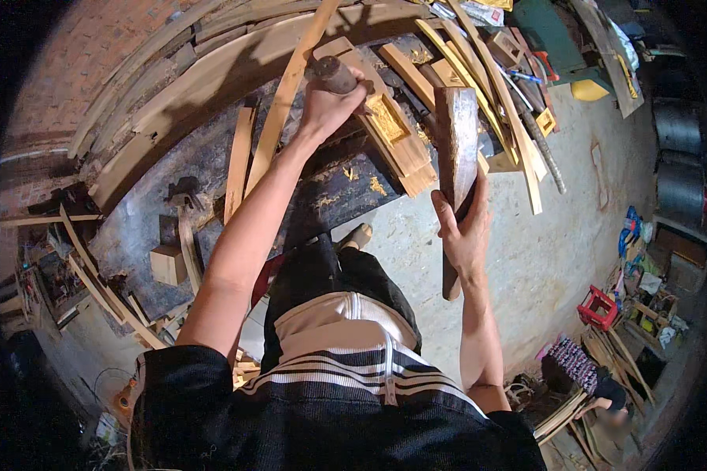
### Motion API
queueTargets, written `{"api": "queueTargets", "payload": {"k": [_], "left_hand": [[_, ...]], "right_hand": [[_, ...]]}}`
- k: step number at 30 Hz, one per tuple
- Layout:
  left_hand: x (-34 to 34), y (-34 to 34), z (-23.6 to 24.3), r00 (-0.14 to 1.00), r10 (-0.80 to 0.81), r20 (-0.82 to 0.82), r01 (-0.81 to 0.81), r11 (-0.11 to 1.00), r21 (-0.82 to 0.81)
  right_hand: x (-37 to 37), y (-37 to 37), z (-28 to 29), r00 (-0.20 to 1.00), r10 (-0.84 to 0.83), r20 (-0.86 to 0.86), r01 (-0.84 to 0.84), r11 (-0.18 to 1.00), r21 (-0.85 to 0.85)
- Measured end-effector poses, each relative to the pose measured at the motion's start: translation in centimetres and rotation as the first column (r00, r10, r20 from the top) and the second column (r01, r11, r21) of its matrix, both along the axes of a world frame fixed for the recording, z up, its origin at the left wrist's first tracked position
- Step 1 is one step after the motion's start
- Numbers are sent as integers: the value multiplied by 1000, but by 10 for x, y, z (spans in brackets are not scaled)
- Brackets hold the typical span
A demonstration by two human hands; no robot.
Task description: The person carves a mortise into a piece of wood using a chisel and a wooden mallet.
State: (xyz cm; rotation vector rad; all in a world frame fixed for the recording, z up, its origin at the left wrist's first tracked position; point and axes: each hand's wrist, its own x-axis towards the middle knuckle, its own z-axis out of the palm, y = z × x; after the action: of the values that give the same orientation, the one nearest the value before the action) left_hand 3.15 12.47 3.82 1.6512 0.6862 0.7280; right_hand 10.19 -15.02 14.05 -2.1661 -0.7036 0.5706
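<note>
My left hand (330,108) is closed around the thick round wooden handle of a chisel (334,74), which stands over a pale wooden board (410,158). Its blade is mostly hidden by my fingers. A rectangular recess filled with shavings (385,118) is cut into the board, just right of that hand. Off to the right, my right hand (467,234) grips a heavy wooden mallet (457,129) near its lower end. The mallet's thick, worn head points away from me, raised apart from the chisel.
The board rests on a dark workbench (322,200) with scattered shavings. Long strips (287,102) and curved planks (204,90) lie left and beyond. A wooden block (167,264) sits left. Right are a red stool (597,308) on the concrete floor and another person (585,377).
</note>
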Motion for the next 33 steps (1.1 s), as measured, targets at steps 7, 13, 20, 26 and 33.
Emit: {"api": "queueTargets", "payload": {"k": [7, 13, 20, 26, 33], "left_hand": [[13, -29, 18, 994, -71, -81, 83, 984, 159], [9, -50, 24, 963, -267, 23, 253, 934, 251], [12, -64, 9, 991, -122, -56, 129, 753, 645], [3, -56, 21, 972, -233, -36, 218, 827, 519], [-3, -5, 6, 983, 145, 112, -127, 979, -157]], "right_hand": [[-1, -7, 2, 995, -62, -80, 61, 998, -15], [-2, 20, 34, 917, 55, 395, -220, 896, 386], [3, 26, 24, 925, 284, 253, -276, 959, -66], [-6, 27, 28, 973, 160, 168, -166, 986, 26], [-4, -7, 1, 996, -65, -61, 69, 996, 60]]}}
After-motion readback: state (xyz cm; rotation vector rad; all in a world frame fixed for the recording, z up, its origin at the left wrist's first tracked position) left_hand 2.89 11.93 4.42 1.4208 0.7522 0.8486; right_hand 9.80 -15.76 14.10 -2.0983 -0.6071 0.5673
